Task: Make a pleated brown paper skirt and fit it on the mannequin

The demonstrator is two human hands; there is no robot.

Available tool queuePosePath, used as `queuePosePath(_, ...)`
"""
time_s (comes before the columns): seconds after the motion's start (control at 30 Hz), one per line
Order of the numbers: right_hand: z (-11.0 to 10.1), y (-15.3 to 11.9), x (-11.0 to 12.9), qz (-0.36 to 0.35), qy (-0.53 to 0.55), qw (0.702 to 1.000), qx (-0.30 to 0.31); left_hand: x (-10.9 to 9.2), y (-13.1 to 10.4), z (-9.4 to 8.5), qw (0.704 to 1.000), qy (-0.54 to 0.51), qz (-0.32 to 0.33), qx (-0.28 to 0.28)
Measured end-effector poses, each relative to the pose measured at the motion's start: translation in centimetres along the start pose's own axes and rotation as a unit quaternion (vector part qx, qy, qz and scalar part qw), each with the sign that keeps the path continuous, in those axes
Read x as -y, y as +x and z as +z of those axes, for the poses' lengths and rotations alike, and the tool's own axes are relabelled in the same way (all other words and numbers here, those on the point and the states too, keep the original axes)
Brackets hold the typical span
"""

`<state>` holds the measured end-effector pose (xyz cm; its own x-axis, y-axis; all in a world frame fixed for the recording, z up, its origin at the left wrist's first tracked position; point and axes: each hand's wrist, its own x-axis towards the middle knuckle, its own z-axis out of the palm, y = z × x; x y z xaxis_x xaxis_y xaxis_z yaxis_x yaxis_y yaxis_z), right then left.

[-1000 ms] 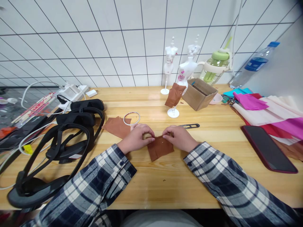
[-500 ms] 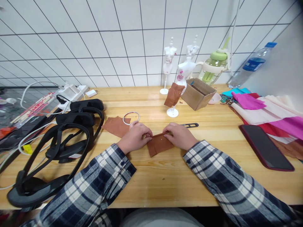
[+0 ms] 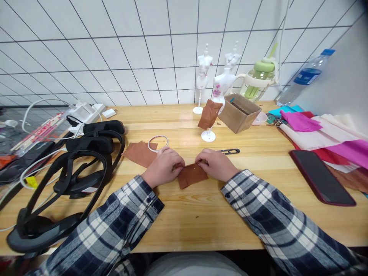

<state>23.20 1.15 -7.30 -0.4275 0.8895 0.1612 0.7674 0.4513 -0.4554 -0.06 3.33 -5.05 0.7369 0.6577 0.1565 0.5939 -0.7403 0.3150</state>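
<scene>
Between my hands is a small piece of brown fabric (image 3: pixel 192 177), its far edge pinched at both ends. My left hand (image 3: pixel 167 165) is closed on the fabric's left end, fingertips together. At the other end my right hand (image 3: pixel 215 163) grips the same edge between thumb and fingers. Beyond my left hand lies another brown fabric piece (image 3: pixel 138 153), with a thin silver hoop (image 3: pixel 158 143) partly over it. Black thread snips (image 3: pixel 230 151) rest just past my right hand. Brown fabric (image 3: pixel 209 114) also hangs on the nearer white mini dress form (image 3: pixel 222 86).
A second dress form (image 3: pixel 204 73), a cardboard box (image 3: pixel 239 113), a green-lidded cup (image 3: pixel 261 78) and a water bottle (image 3: pixel 307 76) stand at the back. Coloured fabrics (image 3: pixel 330 132) and a phone (image 3: pixel 322 178) lie right. Black headsets (image 3: pixel 66 191) and a power strip (image 3: pixel 86 114) crowd the left.
The view has shifted very slightly. Both hands keep their pinch on the brown fabric, with the right fingers a little farther left along its edge.
</scene>
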Motion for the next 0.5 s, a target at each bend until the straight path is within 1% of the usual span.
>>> queuePosePath(0.07,0.0,0.1,-0.1,0.001,-0.005,1.0,0.006,-0.1,0.0,-0.1,1.0,0.023,0.007,-0.001)
queuePosePath(0.17,-0.3,0.1,-0.1,0.0,-0.017,1.0,0.013,-0.2,-0.2,-0.2,0.997,0.07,0.034,-0.006)
queuePosePath(0.3,-1.3,-0.2,0.2,-0.013,-0.08,0.995,0.056,-0.4,-0.6,-0.5,0.991,0.117,0.067,0.004)
queuePosePath(0.43,-2.8,-0.8,1.2,-0.014,-0.139,0.984,0.113,-0.4,-0.8,-1.1,0.991,0.108,0.07,0.026)
queuePosePath(0.5,-3.3,-0.9,1.8,-0.022,-0.159,0.978,0.133,-0.2,-0.8,-1.3,0.992,0.096,0.07,0.032)
